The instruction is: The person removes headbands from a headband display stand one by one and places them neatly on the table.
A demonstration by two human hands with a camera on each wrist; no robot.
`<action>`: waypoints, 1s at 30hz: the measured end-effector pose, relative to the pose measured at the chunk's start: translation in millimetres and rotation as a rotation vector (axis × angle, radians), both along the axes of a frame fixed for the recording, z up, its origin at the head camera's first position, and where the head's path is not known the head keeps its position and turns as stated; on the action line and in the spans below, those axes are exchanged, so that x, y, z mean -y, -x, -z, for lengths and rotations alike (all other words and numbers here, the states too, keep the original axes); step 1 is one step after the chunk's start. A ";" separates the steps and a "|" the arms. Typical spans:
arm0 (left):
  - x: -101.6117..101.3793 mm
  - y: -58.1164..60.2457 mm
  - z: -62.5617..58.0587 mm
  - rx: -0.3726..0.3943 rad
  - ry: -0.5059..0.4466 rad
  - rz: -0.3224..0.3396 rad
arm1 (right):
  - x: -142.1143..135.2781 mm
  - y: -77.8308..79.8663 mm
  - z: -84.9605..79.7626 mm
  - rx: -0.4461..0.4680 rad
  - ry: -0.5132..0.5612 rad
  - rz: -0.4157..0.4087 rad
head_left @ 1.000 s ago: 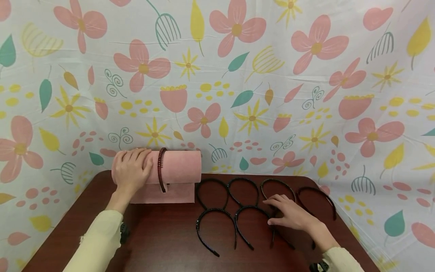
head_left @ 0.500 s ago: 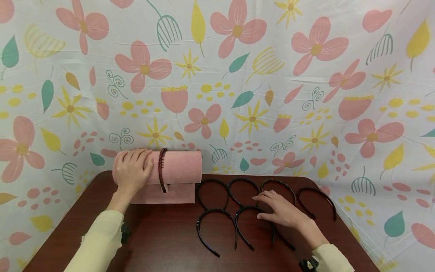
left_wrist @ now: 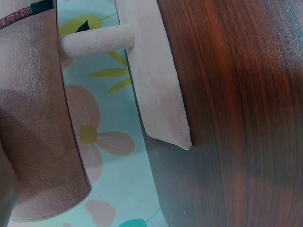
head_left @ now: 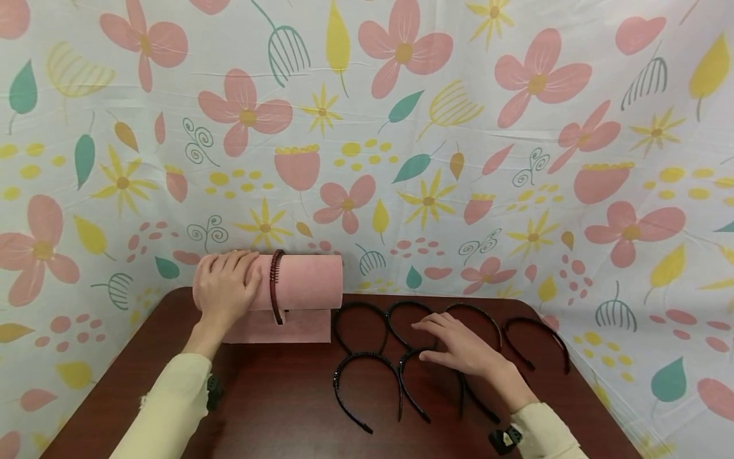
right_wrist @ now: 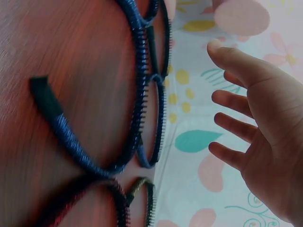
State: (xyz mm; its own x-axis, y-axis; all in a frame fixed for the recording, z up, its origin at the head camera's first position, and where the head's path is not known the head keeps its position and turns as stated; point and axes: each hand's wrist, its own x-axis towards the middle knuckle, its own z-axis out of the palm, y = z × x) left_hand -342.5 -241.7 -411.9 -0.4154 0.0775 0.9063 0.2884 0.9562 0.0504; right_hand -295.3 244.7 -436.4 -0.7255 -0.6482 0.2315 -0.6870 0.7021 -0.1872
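Observation:
A pink headband stand (head_left: 312, 280), a horizontal roll above a flat base, stands at the table's back left. My left hand (head_left: 228, 284) holds the roll's left end, fingers draped over its top. One dark red toothed headband (head_left: 273, 290) is hung round the roll, right of that hand. In the left wrist view, a short post (left_wrist: 97, 41) joins roll and base. My right hand (head_left: 464, 349), fingers spread and holding nothing, hovers over the headbands on the right. A glittery blue headband (right_wrist: 140, 85) lies nearest it in the right wrist view, beside a dark red one (right_wrist: 71, 201).
Several dark headbands lie in two rows on the brown table (head_left: 275, 395). A front-row one (head_left: 367, 354) is left of my right hand; another (head_left: 553, 331) lies at the far right. A flowered cloth (head_left: 355, 127) hangs right behind the table.
My right hand has moved left and slightly away from me over the headbands, uncovering more of those at the right. My left hand stays on the stand.

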 end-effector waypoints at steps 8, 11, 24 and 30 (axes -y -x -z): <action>0.9 0.4 -0.2 -0.006 0.007 -0.009 | 19.8 2.8 -4.2 0.001 0.026 -0.027; 1.0 0.6 0.1 -0.005 0.006 -0.011 | 27.0 3.3 -6.8 0.003 0.042 -0.032; -0.4 -1.1 -1.8 0.014 0.001 -0.016 | 55.3 4.4 -25.1 -0.024 0.101 -0.056; -0.3 -0.7 -0.7 0.008 0.000 -0.012 | 73.0 7.4 -32.4 -0.117 0.129 -0.100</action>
State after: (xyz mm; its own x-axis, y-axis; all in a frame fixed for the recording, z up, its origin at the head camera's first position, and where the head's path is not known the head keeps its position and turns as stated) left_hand -341.8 -241.5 -411.2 -0.4231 0.0726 0.9032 0.2767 0.9595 0.0525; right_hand -302.7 171.8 -404.0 -0.6224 -0.6751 0.3961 -0.7744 0.6047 -0.1861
